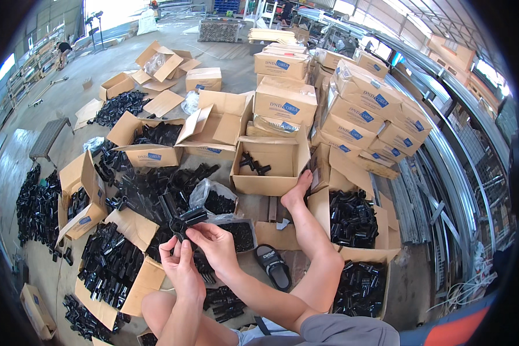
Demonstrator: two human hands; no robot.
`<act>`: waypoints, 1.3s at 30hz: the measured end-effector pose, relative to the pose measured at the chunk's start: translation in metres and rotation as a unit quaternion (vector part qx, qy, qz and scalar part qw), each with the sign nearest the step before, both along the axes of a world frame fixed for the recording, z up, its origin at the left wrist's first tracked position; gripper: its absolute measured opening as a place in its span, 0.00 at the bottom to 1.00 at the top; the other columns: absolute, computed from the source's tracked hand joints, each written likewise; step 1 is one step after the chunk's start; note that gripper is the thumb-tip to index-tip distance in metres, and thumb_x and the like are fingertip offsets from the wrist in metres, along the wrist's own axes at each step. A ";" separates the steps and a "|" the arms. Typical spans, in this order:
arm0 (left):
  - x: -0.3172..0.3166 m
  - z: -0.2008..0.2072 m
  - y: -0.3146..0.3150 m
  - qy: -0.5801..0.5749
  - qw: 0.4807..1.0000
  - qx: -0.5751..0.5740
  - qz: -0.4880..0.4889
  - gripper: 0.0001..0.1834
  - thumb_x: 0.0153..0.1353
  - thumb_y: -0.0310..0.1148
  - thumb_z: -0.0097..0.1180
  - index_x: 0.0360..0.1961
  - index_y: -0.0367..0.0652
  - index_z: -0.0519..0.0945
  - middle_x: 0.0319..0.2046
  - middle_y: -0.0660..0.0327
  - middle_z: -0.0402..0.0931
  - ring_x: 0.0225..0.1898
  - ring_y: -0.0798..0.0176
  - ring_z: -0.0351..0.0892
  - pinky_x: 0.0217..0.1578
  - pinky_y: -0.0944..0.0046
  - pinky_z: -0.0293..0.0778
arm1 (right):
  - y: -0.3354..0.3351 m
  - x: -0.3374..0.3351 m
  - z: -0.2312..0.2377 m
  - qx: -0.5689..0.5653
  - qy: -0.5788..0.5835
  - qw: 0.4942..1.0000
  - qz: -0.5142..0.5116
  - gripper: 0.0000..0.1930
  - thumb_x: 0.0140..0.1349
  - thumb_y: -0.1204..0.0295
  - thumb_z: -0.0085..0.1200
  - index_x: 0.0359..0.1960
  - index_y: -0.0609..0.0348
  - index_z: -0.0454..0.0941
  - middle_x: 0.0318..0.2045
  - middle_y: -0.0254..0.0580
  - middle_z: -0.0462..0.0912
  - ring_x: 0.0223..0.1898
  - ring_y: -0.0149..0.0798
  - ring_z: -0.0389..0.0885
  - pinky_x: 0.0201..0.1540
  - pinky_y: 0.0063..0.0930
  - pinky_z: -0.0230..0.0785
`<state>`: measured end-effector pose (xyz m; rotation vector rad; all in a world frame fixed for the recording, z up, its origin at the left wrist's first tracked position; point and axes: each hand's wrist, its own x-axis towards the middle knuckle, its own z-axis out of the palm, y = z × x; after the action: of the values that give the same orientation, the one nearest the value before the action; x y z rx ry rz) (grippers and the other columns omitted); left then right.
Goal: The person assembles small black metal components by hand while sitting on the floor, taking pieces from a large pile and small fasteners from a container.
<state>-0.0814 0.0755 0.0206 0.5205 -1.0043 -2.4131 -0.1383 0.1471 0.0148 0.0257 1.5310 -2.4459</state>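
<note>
Both hands meet in front of me on a black plastic pipe connector (181, 214) with several tube arms. My left hand (179, 262) pinches its lower part from below. My right hand (216, 242) grips it from the right side. Under the hands lies a heap of similar black connectors (155, 187). A clear plastic bag (210, 196) holding small black parts sits just beyond my right hand. My bare right leg stretches forward, its foot (297, 193) resting against an open cardboard box (268, 164) with a few connectors inside.
Open cartons of black parts (354, 219) surround me on the concrete floor. Sealed cartons (363, 106) are stacked at the right back. A black sandal (273, 266) lies by my knee. Metal racks (461, 173) run along the right. Another person (63, 49) stands far left.
</note>
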 end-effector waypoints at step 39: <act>0.002 -0.002 0.008 -0.019 0.999 -0.025 -0.018 0.14 0.69 0.18 0.58 0.50 0.43 0.70 0.44 0.63 0.80 0.45 0.74 0.76 0.50 0.71 0.71 | 0.010 0.002 -0.019 0.016 0.037 0.998 -0.041 0.10 0.67 0.76 0.64 0.47 0.66 0.82 0.43 0.39 0.86 0.46 0.27 0.83 0.50 0.22 0.75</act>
<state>-0.0798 0.0835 0.0187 0.5379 -1.0968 -2.4108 -0.1366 0.1572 -0.0041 0.0033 1.6312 -2.5118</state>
